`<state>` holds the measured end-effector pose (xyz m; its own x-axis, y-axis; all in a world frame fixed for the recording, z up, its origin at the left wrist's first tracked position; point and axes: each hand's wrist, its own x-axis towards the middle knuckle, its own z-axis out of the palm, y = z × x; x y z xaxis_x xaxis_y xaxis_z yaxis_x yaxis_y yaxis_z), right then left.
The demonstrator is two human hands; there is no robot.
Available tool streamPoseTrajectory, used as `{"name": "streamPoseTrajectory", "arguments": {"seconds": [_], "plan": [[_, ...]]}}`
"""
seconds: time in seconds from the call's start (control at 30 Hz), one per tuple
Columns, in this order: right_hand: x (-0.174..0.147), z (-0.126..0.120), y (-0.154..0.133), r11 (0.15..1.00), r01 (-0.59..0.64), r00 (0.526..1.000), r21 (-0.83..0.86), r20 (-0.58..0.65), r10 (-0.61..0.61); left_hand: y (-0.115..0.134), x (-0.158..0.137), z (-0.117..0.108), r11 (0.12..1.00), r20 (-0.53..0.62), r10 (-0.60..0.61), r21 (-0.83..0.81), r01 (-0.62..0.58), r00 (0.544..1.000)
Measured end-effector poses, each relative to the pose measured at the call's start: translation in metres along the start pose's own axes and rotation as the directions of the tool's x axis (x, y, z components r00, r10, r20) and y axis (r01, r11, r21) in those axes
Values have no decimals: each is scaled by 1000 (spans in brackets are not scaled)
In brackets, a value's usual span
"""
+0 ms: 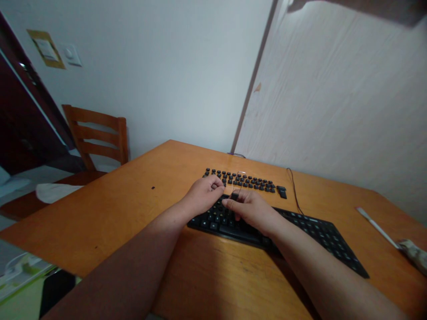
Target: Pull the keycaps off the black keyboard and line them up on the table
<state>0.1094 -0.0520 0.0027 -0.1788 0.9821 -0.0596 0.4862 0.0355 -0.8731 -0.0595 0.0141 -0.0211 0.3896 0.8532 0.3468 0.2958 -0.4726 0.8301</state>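
A black keyboard (230,230) lies on the wooden table, with bare patches in its upper left where keycaps are off. Over it, my right hand (251,209) is closed on a thin wire keycap puller (240,183), whose loop points up and away. A small black keycap (235,195) shows at the fingertips of that hand, by the wire. My left hand (205,193) is just left of it, above the keyboard's upper left edge. Its fingers are curled together, and anything in them is hidden. Loose black keycaps (255,182) stand in rows behind the keyboard.
A single dark keycap (153,187) lies on the left of the table (133,222). The keyboard cable (295,191) runs toward the wall. At the right are a white-handled brush (376,226) and a crumpled bundle (413,253). A wooden chair (96,138) stands beyond the left edge.
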Motion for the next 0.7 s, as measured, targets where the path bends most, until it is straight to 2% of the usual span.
{"name": "streamPoseTrajectory", "arguments": {"seconds": [0.27, 0.5, 0.7], "plan": [[-1, 6, -4, 1000, -24, 997, -13, -72, 23, -5, 0, 1, 998, 68, 9, 65, -13, 998], [-4, 9, -5, 990, 92, 990, -105, -95, -102, -4, 0, 3, 996, 114, 36, 80, -46, 993], [-5, 9, -4, 988, 70, 991, -136, -104, -85, -3, 0, 2, 993, 114, 47, 104, -60, 992]]}}
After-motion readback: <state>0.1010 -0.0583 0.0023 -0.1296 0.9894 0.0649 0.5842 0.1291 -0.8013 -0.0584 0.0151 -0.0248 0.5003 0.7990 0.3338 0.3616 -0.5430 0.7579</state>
